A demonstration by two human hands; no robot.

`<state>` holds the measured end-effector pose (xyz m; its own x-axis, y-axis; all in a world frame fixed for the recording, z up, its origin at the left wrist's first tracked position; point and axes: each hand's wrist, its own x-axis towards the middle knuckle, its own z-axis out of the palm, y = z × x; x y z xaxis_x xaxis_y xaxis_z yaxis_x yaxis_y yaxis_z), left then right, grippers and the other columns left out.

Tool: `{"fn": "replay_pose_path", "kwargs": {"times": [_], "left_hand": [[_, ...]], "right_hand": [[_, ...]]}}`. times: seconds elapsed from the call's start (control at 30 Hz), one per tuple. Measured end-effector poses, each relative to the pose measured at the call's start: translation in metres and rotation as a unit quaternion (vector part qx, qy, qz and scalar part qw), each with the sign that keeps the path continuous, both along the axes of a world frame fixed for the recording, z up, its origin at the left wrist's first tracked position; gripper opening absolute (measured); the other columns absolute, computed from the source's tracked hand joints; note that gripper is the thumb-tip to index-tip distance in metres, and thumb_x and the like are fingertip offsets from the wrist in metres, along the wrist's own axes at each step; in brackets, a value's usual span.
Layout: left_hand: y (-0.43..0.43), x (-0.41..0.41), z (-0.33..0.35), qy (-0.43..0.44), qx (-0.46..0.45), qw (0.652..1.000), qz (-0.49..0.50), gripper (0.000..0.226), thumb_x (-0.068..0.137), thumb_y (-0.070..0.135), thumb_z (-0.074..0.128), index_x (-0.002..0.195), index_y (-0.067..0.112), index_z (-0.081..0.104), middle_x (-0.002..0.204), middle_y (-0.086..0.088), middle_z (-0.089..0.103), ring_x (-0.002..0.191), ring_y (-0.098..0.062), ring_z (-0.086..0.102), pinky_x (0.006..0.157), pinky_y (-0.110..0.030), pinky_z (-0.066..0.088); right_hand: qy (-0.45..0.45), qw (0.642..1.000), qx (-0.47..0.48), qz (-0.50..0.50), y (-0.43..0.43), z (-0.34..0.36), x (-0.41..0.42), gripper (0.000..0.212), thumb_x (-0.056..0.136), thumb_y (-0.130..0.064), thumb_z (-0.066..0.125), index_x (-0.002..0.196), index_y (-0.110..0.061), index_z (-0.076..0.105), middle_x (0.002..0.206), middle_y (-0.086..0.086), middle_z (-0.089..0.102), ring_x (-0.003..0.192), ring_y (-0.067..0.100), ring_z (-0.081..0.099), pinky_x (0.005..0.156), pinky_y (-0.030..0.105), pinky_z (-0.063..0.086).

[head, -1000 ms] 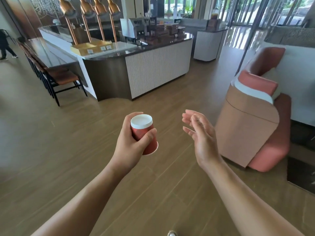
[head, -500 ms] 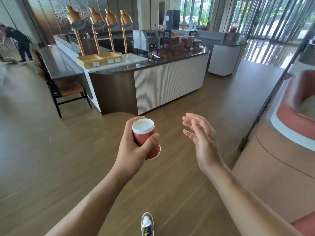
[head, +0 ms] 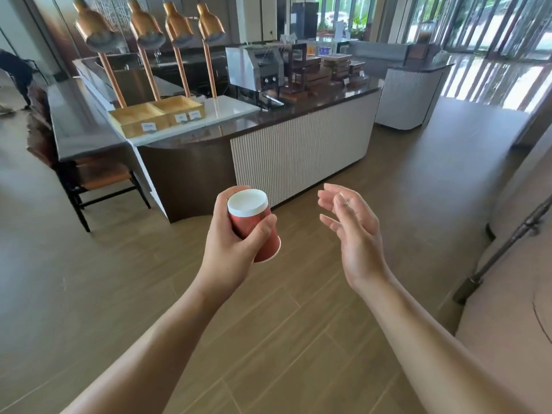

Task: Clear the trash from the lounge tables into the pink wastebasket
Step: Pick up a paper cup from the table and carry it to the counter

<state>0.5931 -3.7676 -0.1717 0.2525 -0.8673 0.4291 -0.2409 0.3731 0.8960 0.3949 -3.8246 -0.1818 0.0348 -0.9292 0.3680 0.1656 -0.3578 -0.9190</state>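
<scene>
A red paper cup (head: 248,219) is in the middle of the frame. It has a flat white end on top and it leans a little to one side. The left hand (head: 230,249) holds it up in the air. The fingers wrap round the back of the cup and the thumb presses on its front.

The right hand (head: 355,234) is just to the right of the cup but does not touch it. Its fingers are loose and a bit bent, and it holds nothing. Both bare arms reach in from the bottom of the frame.

Under the hands is a brown wood floor (head: 268,324). Behind the cup, in the upper middle, stands a long counter (head: 298,150) with a dark top and a white striped front. Four shiny copper lamps (head: 176,25) hang over wooden boxes (head: 155,115) at the upper left. A chair (head: 98,177) with black legs stands at the left, by the counter. Tall windows (head: 493,25) fill the upper right.
</scene>
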Motion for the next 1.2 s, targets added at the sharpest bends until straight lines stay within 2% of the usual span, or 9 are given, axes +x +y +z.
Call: {"fn": "replay_pose_path", "kwargs": {"times": [0.1, 0.27, 0.4, 0.53, 0.6, 0.77, 0.93, 1.07, 1.2], "left_hand": [[-0.078, 0.006, -0.008, -0.005, 0.008, 1.0, -0.006, 0.052, 0.08, 0.05, 0.077, 0.125, 0.038, 0.053, 0.108, 0.028, 0.065, 0.099, 0.0, 0.065, 0.087, -0.02, 0.056], [-0.219, 0.001, -0.029, -0.017, 0.027, 0.999, -0.011, 0.045, 0.087, 0.037, 0.078, 0.123, 0.044, 0.052, 0.11, 0.027, 0.067, 0.102, 0.0, 0.067, 0.085, -0.018, 0.058], [-0.339, -0.01, -0.027, -0.007, 0.042, 0.999, 0.001, 0.049, 0.084, 0.041, 0.079, 0.125, 0.041, 0.053, 0.113, 0.019, 0.066, 0.106, -0.006, 0.067, 0.092, -0.03, 0.058], [-0.446, -0.016, -0.015, -0.009, 0.039, 0.999, 0.01, 0.045, 0.084, 0.042, 0.079, 0.113, 0.063, 0.051, 0.113, 0.024, 0.065, 0.106, -0.002, 0.066, 0.089, -0.028, 0.056], [-0.493, -0.018, -0.015, -0.007, 0.038, 0.999, 0.013, 0.047, 0.085, 0.039, 0.078, 0.11, 0.067, 0.05, 0.112, 0.027, 0.065, 0.105, 0.0, 0.066, 0.087, -0.025, 0.055], [-0.604, -0.016, -0.018, 0.006, 0.048, 0.999, 0.012, 0.044, 0.085, 0.039, 0.079, 0.116, 0.056, 0.053, 0.11, 0.021, 0.067, 0.103, -0.001, 0.067, 0.084, -0.02, 0.057], [-0.733, 0.001, -0.028, 0.015, 0.042, 0.999, 0.007, 0.045, 0.085, 0.04, 0.079, 0.122, 0.047, 0.054, 0.111, 0.023, 0.066, 0.104, -0.001, 0.068, 0.087, -0.013, 0.054], [-0.842, 0.024, -0.032, 0.023, 0.038, 0.999, 0.002, 0.045, 0.088, 0.033, 0.078, 0.124, 0.043, 0.053, 0.109, 0.026, 0.066, 0.102, 0.001, 0.066, 0.086, -0.012, 0.053], [-0.954, 0.044, -0.02, 0.008, 0.034, 0.999, -0.013, 0.046, 0.091, 0.029, 0.079, 0.122, 0.049, 0.051, 0.109, 0.026, 0.063, 0.102, 0.001, 0.065, 0.088, -0.013, 0.054]], "right_hand": [[-0.007, 1.0, 0.007, -0.002, -0.077, -0.01, 0.006, 0.048, 0.092, -0.056, 0.056, 0.126, -0.026, 0.07, 0.126, -0.007, 0.073, 0.124, 0.009, 0.066, 0.106, 0.04, 0.055], [-0.013, 1.0, 0.015, 0.0, -0.219, -0.032, 0.005, 0.043, 0.096, -0.049, 0.057, 0.127, -0.022, 0.07, 0.12, -0.009, 0.074, 0.122, 0.008, 0.067, 0.104, 0.039, 0.055], [-0.006, 0.999, 0.042, 0.012, -0.346, -0.027, -0.002, 0.041, 0.098, -0.042, 0.054, 0.129, -0.019, 0.069, 0.124, -0.002, 0.072, 0.121, 0.009, 0.067, 0.107, 0.041, 0.055], [-0.002, 0.999, 0.037, 0.019, -0.46, -0.008, -0.006, 0.042, 0.098, -0.042, 0.054, 0.129, -0.019, 0.069, 0.123, -0.003, 0.073, 0.121, 0.01, 0.067, 0.108, 0.039, 0.055], [0.006, 0.999, 0.034, 0.026, -0.508, -0.003, -0.006, 0.042, 0.098, -0.043, 0.054, 0.13, -0.019, 0.068, 0.123, -0.003, 0.072, 0.122, 0.01, 0.066, 0.107, 0.038, 0.056], [0.007, 0.999, 0.029, 0.028, -0.618, -0.007, -0.009, 0.043, 0.098, -0.046, 0.057, 0.13, -0.02, 0.069, 0.121, -0.007, 0.074, 0.122, 0.01, 0.067, 0.105, 0.038, 0.056], [0.011, 0.999, 0.024, 0.024, -0.746, -0.018, 0.008, 0.059, 0.089, -0.059, 0.059, 0.132, -0.02, 0.068, 0.122, -0.008, 0.074, 0.123, 0.01, 0.066, 0.101, 0.035, 0.056], [0.015, 0.999, 0.023, 0.024, -0.853, -0.024, 0.034, 0.049, 0.097, -0.05, 0.058, 0.132, -0.017, 0.068, 0.118, -0.013, 0.074, 0.12, 0.008, 0.067, 0.103, 0.035, 0.055], [0.014, 1.0, 0.014, 0.001, -0.962, -0.014, 0.056, 0.043, 0.1, -0.044, 0.054, 0.132, -0.019, 0.067, 0.116, -0.017, 0.074, 0.119, 0.008, 0.067, 0.099, 0.03, 0.056]]}}
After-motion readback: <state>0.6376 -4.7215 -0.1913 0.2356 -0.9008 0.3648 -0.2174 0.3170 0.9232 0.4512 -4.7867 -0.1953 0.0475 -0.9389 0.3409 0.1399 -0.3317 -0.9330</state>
